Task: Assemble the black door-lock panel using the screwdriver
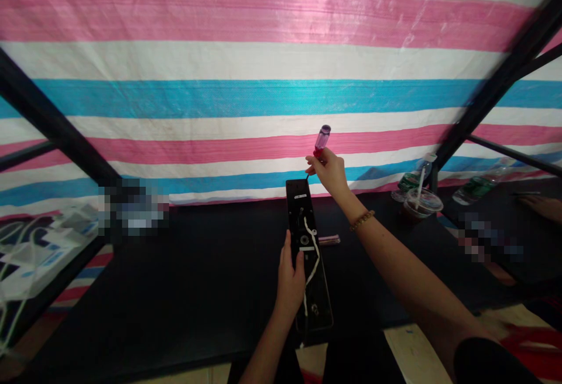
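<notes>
My left hand (290,281) grips the lower middle of a long black door-lock panel (300,208), which stands tilted up from the black table. A white cable (312,255) runs down the panel's back face. My right hand (327,173) is raised above the panel's top end and shut around a screwdriver with a translucent pink handle (322,141). The thin shaft points down, and its tip is close to the panel's top edge. A beaded bracelet (362,220) circles my right wrist.
A small pink-and-white item (329,239) lies on the black table (175,290) behind the panel. At right stand a lidded cup with a straw (419,204) and a plastic bottle (417,176). A co-worker's hand (542,207) rests on a neighbouring table. Black frame bars cross a striped tarp.
</notes>
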`<state>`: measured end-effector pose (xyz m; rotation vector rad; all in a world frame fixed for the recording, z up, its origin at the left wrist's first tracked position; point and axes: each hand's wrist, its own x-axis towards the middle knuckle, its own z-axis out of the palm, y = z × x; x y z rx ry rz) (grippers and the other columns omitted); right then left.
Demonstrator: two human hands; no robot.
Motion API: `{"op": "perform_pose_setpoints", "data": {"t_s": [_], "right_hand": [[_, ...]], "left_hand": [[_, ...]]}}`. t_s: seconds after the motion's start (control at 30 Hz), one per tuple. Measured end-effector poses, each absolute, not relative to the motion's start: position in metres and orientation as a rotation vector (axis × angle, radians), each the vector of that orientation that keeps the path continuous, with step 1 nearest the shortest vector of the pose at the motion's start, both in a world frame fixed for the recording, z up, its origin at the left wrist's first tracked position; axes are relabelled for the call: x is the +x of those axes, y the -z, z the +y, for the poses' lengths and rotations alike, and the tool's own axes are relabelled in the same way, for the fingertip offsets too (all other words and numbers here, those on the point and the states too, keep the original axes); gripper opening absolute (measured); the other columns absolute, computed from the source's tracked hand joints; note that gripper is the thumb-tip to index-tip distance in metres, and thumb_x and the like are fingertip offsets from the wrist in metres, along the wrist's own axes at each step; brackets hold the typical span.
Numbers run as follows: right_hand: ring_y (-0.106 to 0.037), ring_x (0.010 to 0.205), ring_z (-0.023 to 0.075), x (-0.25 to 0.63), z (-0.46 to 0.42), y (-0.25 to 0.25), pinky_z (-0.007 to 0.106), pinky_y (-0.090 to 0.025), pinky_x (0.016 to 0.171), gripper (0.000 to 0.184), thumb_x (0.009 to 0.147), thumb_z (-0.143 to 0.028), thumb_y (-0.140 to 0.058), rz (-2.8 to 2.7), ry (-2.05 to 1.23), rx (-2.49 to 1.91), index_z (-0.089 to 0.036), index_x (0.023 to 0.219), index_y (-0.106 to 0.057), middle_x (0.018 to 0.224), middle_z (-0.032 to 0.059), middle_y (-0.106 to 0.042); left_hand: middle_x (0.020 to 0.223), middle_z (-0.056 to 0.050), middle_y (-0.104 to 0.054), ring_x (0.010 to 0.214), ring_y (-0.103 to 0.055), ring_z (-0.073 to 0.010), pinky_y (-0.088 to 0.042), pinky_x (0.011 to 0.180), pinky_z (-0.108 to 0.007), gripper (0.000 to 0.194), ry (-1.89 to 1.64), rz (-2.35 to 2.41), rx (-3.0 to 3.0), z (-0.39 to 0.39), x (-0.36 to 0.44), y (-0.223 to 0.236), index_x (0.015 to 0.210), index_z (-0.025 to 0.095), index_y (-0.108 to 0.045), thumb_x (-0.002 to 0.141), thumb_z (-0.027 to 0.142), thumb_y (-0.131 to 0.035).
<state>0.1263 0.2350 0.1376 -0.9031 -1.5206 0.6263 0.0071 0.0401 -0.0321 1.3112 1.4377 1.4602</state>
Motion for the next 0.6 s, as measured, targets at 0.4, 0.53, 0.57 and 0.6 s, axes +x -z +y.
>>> {"op": "perform_pose_setpoints", "data": {"t_s": [0.4, 0.53, 0.57, 0.6], "right_hand": [[-0.072, 0.054, 0.0190, 0.1180, 0.2397, -0.1296, 0.029, -0.058, 0.052, 0.023, 0.078, -0.037, -0.074, -1.471, -0.723, -0.883, -0.022, 0.075, -0.057, 0.065, -0.0013, -0.066], [-0.072, 0.055, 0.0171, 0.1155, 0.2377, -0.1318, 0.029, -0.059, 0.054, 0.023, 0.080, -0.037, -0.071, -1.528, -0.771, -0.815, -0.024, 0.094, -0.059, 0.073, -0.0033, -0.067], [-0.072, 0.056, 0.0170, 0.1154, 0.2375, -0.1317, 0.029, -0.060, 0.056, 0.021, 0.082, -0.038, -0.068, -1.549, -0.777, -0.797, -0.023, 0.095, -0.060, 0.074, -0.0028, -0.067], [-0.073, 0.058, 0.0171, 0.1153, 0.2374, -0.1314, 0.030, -0.060, 0.057, 0.019, 0.084, -0.039, -0.065, -1.560, -0.778, -0.785, -0.023, 0.092, -0.061, 0.074, -0.0020, -0.067]], "left_hand": [[0.158, -0.015, -0.043, 0.149, -0.036, -0.0272, -0.029, 0.122, -0.045, 0.063, -1.452, 1.439, 1.305, 0.0392, 0.0071, 0.0291, 0.156, 0.020, -0.036, 0.099, 0.046, -0.048], [0.158, -0.016, -0.043, 0.149, -0.036, -0.0273, -0.028, 0.123, -0.045, 0.063, -1.455, 1.436, 1.310, 0.0390, 0.0068, 0.0299, 0.156, 0.020, -0.035, 0.099, 0.045, -0.047], [0.158, -0.016, -0.043, 0.149, -0.035, -0.0273, -0.028, 0.123, -0.045, 0.063, -1.453, 1.431, 1.312, 0.0389, 0.0067, 0.0301, 0.156, 0.019, -0.034, 0.100, 0.044, -0.046], [0.158, -0.016, -0.042, 0.150, -0.035, -0.0272, -0.028, 0.123, -0.045, 0.063, -1.451, 1.427, 1.314, 0.0389, 0.0066, 0.0303, 0.156, 0.019, -0.034, 0.100, 0.043, -0.046]]}}
